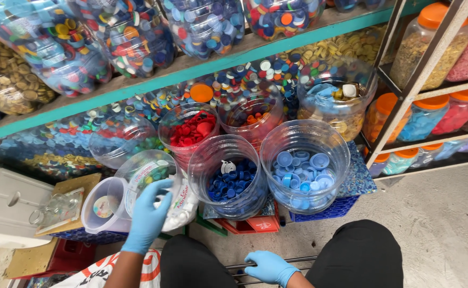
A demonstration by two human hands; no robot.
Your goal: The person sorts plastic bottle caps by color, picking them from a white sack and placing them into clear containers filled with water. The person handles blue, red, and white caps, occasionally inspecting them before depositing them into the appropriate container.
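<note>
While the left hand [148, 213], in a blue glove, reaches into the clear jar of white caps [162, 194] at 9 o'clock, its fingers curl loosely over the caps; whether they pinch one cannot be told. The right hand [268, 266], also gloved, closes on a thin metal rail [255, 262] at 6 o'clock. Cut-open clear plastic jars stand in a cluster at centre: the jar of dark blue caps [234, 178], the jar of light blue caps [304, 168] at 3 o'clock of it, the jar of red caps [191, 130] at 11 o'clock. A white plastic tub [106, 205] with a round label inside lies tilted just beside the left hand, at its 9 o'clock. The jars rest on blue and red crates [324, 209]. Behind, at 12 o'clock, a teal-edged wooden shelf [191, 66] carries large bottles packed with mixed-colour caps. At 2 o'clock, a metal rack [404, 90] holds orange-lidded jars [423, 45]. Bare concrete floor [442, 213] fills 4 o'clock.
</note>
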